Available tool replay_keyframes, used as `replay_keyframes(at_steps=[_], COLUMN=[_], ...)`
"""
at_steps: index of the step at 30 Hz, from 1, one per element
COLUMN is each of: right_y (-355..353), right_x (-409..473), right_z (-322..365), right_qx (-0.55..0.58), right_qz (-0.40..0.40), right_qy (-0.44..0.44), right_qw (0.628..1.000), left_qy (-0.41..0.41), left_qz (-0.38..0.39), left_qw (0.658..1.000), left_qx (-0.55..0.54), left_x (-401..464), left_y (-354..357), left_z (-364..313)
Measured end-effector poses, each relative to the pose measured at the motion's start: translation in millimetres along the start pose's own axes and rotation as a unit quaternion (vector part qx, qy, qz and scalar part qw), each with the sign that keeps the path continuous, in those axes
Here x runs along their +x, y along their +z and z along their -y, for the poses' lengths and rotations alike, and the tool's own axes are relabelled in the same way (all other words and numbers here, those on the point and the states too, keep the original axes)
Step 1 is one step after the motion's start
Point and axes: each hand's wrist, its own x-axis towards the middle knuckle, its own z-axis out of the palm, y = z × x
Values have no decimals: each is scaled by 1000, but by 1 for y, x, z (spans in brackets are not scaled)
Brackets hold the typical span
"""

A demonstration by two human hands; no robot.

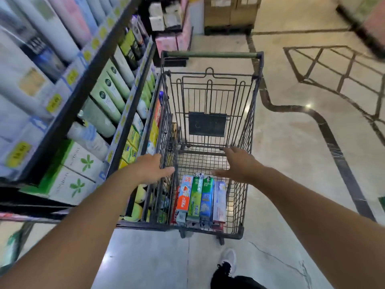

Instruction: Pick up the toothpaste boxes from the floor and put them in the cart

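A dark wire shopping cart point(250, 113) stands in the aisle, its green handle at the far end. Several toothpaste boxes point(200, 199) lie side by side on the cart's floor at the near end: an orange-and-blue one, a green one, a blue-green one and a pale lilac one. My left hand point(153, 167) hovers at the cart's left wall, fingers straight, holding nothing. My right hand point(237, 163) is spread above the cart's basket, just beyond the boxes, fingers straight and empty.
A store shelf point(87, 90) packed with tubes and boxed goods runs close along the cart's left side. Pale marble floor point(302, 153) with dark inlay lines lies to the right. My shoe point(228, 261) stands just behind the cart. Stacked cartons point(231, 13) sit far ahead.
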Motion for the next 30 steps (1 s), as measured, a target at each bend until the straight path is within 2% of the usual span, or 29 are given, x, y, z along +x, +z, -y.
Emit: replay_keyframes(at_steps=[3, 8, 13, 15, 19, 23, 27, 30], right_y=[-8, -2, 33, 46, 64, 81, 102, 122], right_x=[-23, -75, -127, -146, -176, -195, -211, -219], right_z=[14, 53, 102, 132, 211, 297, 383, 442], right_qx=[-40, -72, -83, -93, -115, -135, -154, -165], right_qz=[-29, -58, -45, -35, -31, -26, 2, 16], right_qy=[-7, -8, -19, -30, -94, -180, -274, -347], right_qw=[999, 996, 995, 995, 988, 974, 949, 923], left_qy=[9, 29, 59, 63, 18, -69, -151, -210], left_qz=[-28, -16, 13, -11, -71, -97, -133, -137], left_qw=[999, 998, 997, 996, 997, 993, 977, 959], left_qx=[25, 47, 38, 60, 38, -9, -68, -130], left_x=[-29, -86, -151, -174, -224, -290, -349, -390], left_y=[-8, 14, 55, 70, 96, 123, 162, 186], left_z=[6, 26, 66, 94, 173, 258, 345, 384])
